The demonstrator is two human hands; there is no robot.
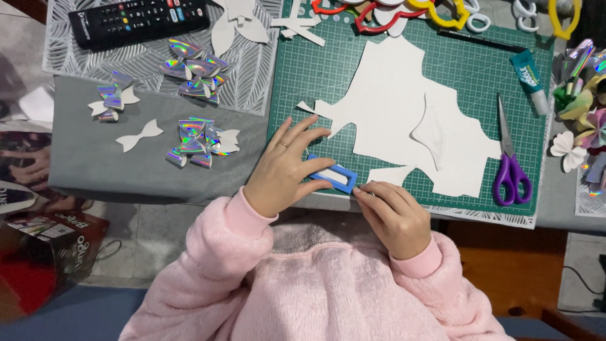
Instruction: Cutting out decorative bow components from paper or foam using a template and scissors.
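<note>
My left hand [285, 167] presses a blue rectangular frame template [332, 173] flat on white sheet material at the near edge of the green cutting mat [480, 69]. A ring shows on one finger. My right hand [392, 213] has its fingertips pinched at the template's right end, touching the sheet; whether it holds a small tool is hidden. A large white sheet [404, 107] with cut-out edges lies on the mat just beyond both hands.
Purple-handled scissors [510, 164] and a glue tube [530, 81] lie on the mat's right side. Holographic bows [199, 142] and a white bow cutout [140, 135] sit left on grey cloth. A remote control [136, 20] lies far left; coloured templates [404, 11] line the far edge.
</note>
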